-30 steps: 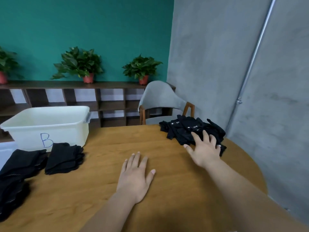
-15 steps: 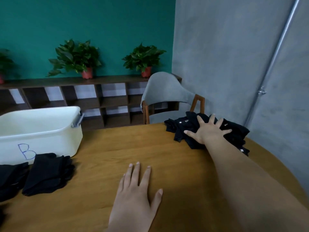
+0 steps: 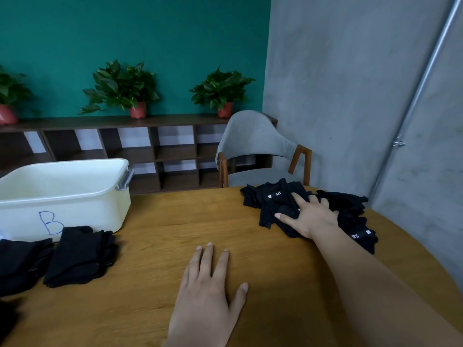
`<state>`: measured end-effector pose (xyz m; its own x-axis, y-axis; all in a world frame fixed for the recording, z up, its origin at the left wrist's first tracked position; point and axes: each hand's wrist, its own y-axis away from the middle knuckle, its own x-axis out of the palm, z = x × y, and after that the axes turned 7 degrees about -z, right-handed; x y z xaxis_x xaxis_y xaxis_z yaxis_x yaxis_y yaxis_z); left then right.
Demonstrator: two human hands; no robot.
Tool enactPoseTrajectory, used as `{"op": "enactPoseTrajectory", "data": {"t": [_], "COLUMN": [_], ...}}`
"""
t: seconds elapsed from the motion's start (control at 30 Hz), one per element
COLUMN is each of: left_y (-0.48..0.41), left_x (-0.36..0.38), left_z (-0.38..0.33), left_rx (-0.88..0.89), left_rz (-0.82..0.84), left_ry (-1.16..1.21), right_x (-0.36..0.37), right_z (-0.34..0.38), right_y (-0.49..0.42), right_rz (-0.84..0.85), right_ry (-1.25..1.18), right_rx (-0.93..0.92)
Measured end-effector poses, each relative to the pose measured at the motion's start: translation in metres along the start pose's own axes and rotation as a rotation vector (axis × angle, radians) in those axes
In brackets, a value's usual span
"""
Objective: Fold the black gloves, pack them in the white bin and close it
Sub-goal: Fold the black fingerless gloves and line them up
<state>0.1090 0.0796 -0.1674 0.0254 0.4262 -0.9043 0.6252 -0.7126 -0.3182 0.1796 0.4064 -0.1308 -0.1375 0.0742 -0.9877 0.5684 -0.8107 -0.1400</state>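
Your right hand rests on the loose pile of black gloves at the far right of the bench, well apart from the white bin at the left. A fold of fabric sits between thumb and forefinger; you cannot tell whether the fingers grip it. Your left hand lies flat on the bench, fingers straight and holding nothing.

Hazards:
- The gloves are tangled, so lifting one may drag others off the bench edge just beside the pile.
- A loose hold may drop the glove during transfer.

Inventory:
- Bin: one, no lid in view.
- Folded stacks beside it: two.
- Loose gloves: several, not countable.
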Motion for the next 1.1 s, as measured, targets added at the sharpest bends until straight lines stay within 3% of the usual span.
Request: {"op": "enactPoseTrajectory", "data": {"t": [0.37, 0.53, 0.7, 0.8, 0.93, 1.1], "left_y": [0.013, 0.017, 0.033, 0.046, 0.061, 0.078], "left_x": [-0.004, -0.013, -0.025, -0.034, -0.049, -0.060], "left_z": [0.003, 0.011, 0.042, 0.062, 0.074, 0.071], "left_rx": [0.001, -0.195, -0.248, -0.178, -0.086, -0.060], "left_rz": [-0.220, -0.388, -0.288, -0.145, -0.112, -0.133], "left_ry": [0.027, 0.148, 0.044, 0.008, -0.030, -0.059], "right_x": [0.006, 0.010, 0.008, 0.002, -0.019, -0.045], "right_z": [0.083, 0.130, 0.158, 0.161, 0.159, 0.150], "right_y": [0.110, 0.160, 0.189, 0.193, 0.192, 0.196], "right_rz": [-0.113, -0.150, -0.144, -0.088, -0.037, -0.205], "right_ry": [-0.055, -0.104, -0.125, -0.101, -0.047, -0.015], "right_rx": [-0.287, -0.411, -0.466, -0.483, -0.523, -0.557]}}
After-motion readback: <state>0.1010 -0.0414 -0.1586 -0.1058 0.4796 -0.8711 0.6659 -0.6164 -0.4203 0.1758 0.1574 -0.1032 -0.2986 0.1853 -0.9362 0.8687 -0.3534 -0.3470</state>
